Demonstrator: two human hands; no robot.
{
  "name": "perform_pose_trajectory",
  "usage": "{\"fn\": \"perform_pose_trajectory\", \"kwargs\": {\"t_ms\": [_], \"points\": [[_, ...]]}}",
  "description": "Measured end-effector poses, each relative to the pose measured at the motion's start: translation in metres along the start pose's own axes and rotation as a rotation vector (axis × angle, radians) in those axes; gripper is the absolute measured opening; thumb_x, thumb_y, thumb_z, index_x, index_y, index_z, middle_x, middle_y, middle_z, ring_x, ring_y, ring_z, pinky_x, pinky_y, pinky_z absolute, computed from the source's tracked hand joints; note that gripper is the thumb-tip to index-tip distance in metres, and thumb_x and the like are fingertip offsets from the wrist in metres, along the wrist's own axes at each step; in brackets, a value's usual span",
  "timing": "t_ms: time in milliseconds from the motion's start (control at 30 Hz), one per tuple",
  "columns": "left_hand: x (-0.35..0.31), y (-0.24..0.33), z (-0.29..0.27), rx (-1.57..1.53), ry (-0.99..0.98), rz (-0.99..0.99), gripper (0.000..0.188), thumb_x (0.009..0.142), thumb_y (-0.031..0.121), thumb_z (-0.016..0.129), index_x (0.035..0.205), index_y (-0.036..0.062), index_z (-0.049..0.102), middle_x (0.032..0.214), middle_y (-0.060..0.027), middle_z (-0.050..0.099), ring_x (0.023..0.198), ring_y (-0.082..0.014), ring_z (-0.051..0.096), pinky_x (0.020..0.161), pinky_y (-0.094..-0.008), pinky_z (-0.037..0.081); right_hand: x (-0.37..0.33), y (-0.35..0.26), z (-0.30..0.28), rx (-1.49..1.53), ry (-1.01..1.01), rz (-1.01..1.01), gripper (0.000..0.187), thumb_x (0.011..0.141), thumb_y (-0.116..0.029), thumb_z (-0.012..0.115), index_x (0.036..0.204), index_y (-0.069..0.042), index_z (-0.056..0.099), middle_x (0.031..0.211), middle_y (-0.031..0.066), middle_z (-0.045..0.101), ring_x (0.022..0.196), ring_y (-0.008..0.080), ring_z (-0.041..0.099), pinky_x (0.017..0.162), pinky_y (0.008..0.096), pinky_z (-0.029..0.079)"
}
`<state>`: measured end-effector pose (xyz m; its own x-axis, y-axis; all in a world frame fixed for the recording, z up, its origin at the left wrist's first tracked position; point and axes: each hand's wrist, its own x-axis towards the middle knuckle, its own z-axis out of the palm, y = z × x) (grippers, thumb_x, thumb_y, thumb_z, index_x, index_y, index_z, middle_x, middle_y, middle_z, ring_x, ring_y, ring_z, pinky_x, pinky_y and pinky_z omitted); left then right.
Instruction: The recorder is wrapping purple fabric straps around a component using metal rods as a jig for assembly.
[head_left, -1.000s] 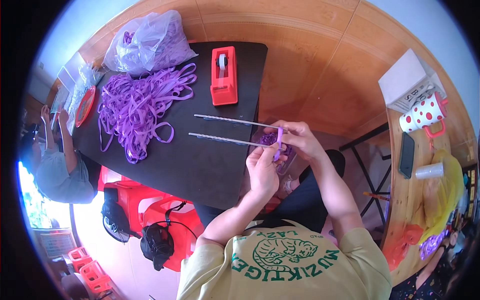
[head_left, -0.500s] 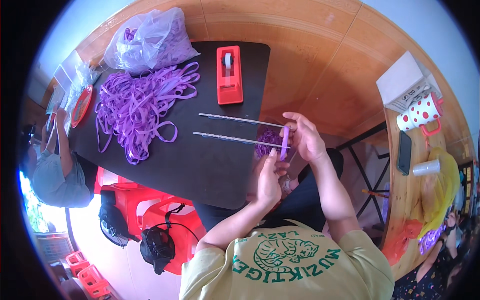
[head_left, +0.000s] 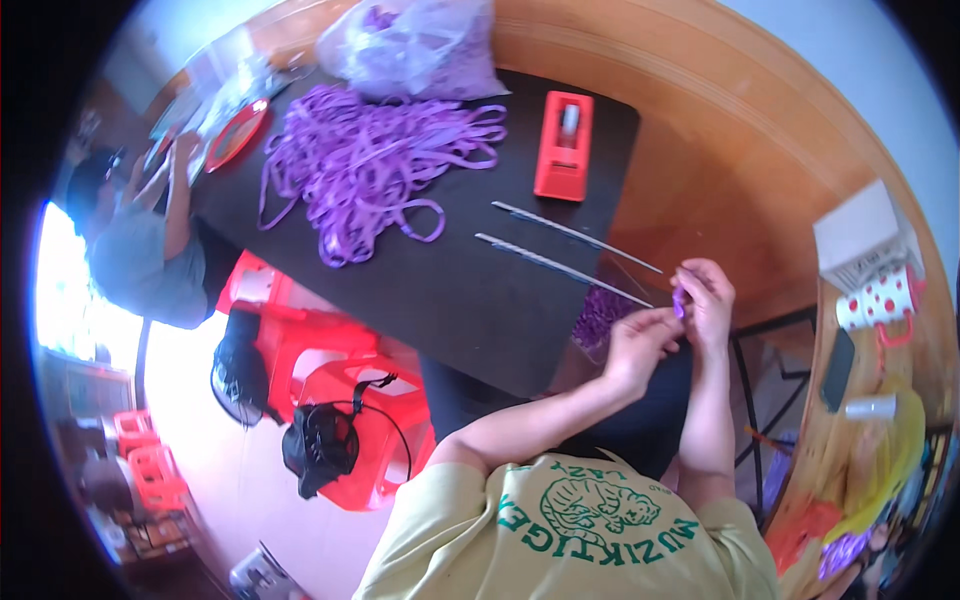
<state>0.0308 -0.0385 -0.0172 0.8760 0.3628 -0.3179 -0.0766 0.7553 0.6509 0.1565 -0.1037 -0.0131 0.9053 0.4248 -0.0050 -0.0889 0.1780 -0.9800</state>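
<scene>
A short bunched piece of purple ribbon (head_left: 680, 299) is pinched in my right hand (head_left: 708, 302), just past the free ends of two thin metal rods. My left hand (head_left: 638, 348) is closed with its fingertips against the lower end of that ribbon. The far rod (head_left: 580, 238) and the near rod (head_left: 560, 268) lie side by side, jutting beyond the black table's edge. Both look bare. A large heap of purple ribbon loops (head_left: 365, 170) lies on the table (head_left: 480, 320), left of the rods. Below the edge, more purple ribbon (head_left: 603, 318) shows beside my left hand.
A red tape dispenser (head_left: 564, 147) and a plastic bag of purple ribbon (head_left: 420, 50) stand at the table's back. Another person (head_left: 150, 255) works at the far left. Red stools (head_left: 360, 430) hold dark bags. A wooden counter at right carries a dotted mug (head_left: 876, 300) and a phone (head_left: 837, 370).
The purple ribbon, stretched across the rod ends before, is now off them and bunched between my fingers. My hands have come together. The view has shifted, so the table appears farther right.
</scene>
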Motion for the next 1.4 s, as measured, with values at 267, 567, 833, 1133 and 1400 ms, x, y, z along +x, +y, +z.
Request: {"fn": "perform_pose_trajectory", "kwargs": {"t_ms": [267, 567, 833, 1133, 1400], "points": [[-0.098, 0.083, -0.014, 0.85, -0.809, 0.337, 0.016, 0.085, 0.011, 0.063, 0.097, 0.0005, 0.065, 0.087, -0.0076, 0.065, 0.078, -0.0171, 0.062, 0.068, -0.0297, 0.048, 0.044, 0.12, -0.054, -0.874, -0.059, -0.247, 0.025, 0.086, -0.011, 0.063, 0.105, 0.004, 0.061, 0.085, 0.0103, 0.065, 0.076, 0.0155, 0.062, 0.068, 0.0285, 0.049], [-0.045, 0.251, -0.132, 2.034, 0.549, 0.948, 0.017, 0.072, 0.002, 0.064, 0.089, 0.0012, 0.065, 0.096, -0.0145, 0.056, 0.093, -0.0347, 0.049, 0.08, -0.0422, 0.041, -0.032, 0.039, -0.004, -0.642, -0.058, -0.309, 0.015, 0.084, -0.001, 0.061, 0.098, 0.002, 0.062, 0.089, 0.0114, 0.064, 0.079, 0.0175, 0.063, 0.072, 0.028, 0.049], [-0.074, 0.165, -0.072, 1.75, -0.333, 1.113, 0.02, 0.063, -0.002, 0.058, 0.082, 0.0026, 0.056, 0.089, -0.0113, 0.058, 0.082, -0.0291, 0.055, 0.073, -0.0406, 0.041, -0.097, -0.061, 0.07, -0.586, -0.269, -0.77, 0.019, 0.074, 0.011, 0.062, 0.091, 0.003, 0.062, 0.099, 0.0131, 0.06, 0.078, 0.0169, 0.06, 0.063, 0.0231, 0.046], [-0.097, 0.133, -0.032, 1.053, -0.678, 0.6, 0.014, 0.08, -0.008, 0.056, 0.093, -0.0031, 0.06, 0.075, -0.0139, 0.06, 0.067, -0.0283, 0.062, 0.059, -0.0328, 0.05, -0.108, -0.072, 0.065, -0.187, -0.879, -0.226, 0.055, 0.066, 0.007, 0.068, 0.119, 0.0, 0.056, 0.116, 0.016, 0.058, 0.098, 0.0215, 0.059, 0.083, 0.0309, 0.046], [-0.095, 0.154, -0.031, 1.206, -0.728, 0.525, 0.011, 0.08, -0.002, 0.062, 0.091, -0.0039, 0.062, 0.077, -0.0128, 0.063, 0.069, -0.0283, 0.063, 0.061, -0.0339, 0.051, -0.12, -0.067, 0.059, -0.386, -0.696, -0.41, 0.038, 0.074, 0.004, 0.067, 0.112, 0.001, 0.061, 0.089, 0.0111, 0.065, 0.068, 0.0227, 0.062, 0.065, 0.0321, 0.049]]}}
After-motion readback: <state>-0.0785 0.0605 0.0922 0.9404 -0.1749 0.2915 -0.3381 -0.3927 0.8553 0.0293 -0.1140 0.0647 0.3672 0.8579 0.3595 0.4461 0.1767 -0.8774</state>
